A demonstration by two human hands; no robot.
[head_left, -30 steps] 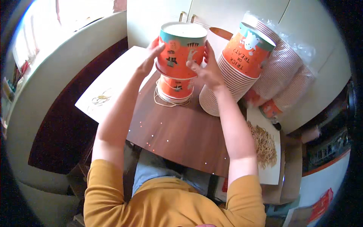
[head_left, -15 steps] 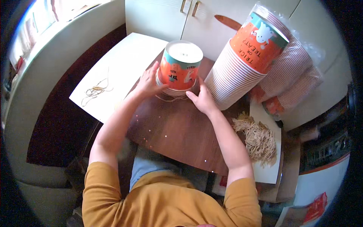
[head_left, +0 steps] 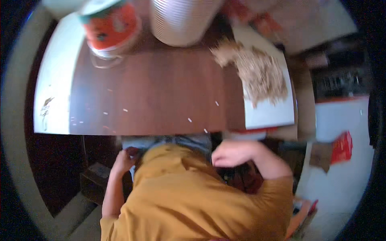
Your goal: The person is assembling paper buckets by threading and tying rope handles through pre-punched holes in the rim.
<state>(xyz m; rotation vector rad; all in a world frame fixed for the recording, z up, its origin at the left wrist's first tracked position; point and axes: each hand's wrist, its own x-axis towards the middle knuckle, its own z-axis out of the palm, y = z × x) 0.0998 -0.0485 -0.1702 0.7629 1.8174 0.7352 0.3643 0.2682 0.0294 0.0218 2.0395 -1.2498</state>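
Observation:
My left hand (head_left: pixel 124 162) is down beside my lap, below the table's front edge. Its fingers are smeared and partly in shadow. By my right hip is my right hand (head_left: pixel 233 153), its fingers bent downward and blurred, so any hold is hidden. Both hands are apart from the paper buckets. An orange and teal paper bucket (head_left: pixel 110 26) rests at the table's far left, with a loop of string (head_left: pixel 106 62) around its base. To its right stands a tall stack of paper buckets (head_left: pixel 177 24), cut off by the upper edge.
On a white board (head_left: pixel 269 116) at the table's right lies a heap of beige strings (head_left: pixel 261 76). Small white scraps dot the brown tabletop (head_left: pixel 161 92). Thin strings (head_left: pixel 46 106) lie on the left white board (head_left: pixel 54 76). A blurred bare limb (head_left: pixel 299 217) shows at lower right.
Both hands have left the orange paper bucket and dropped below the table edge beside my body. The view has shifted, so the table and buckets sit higher in the picture.

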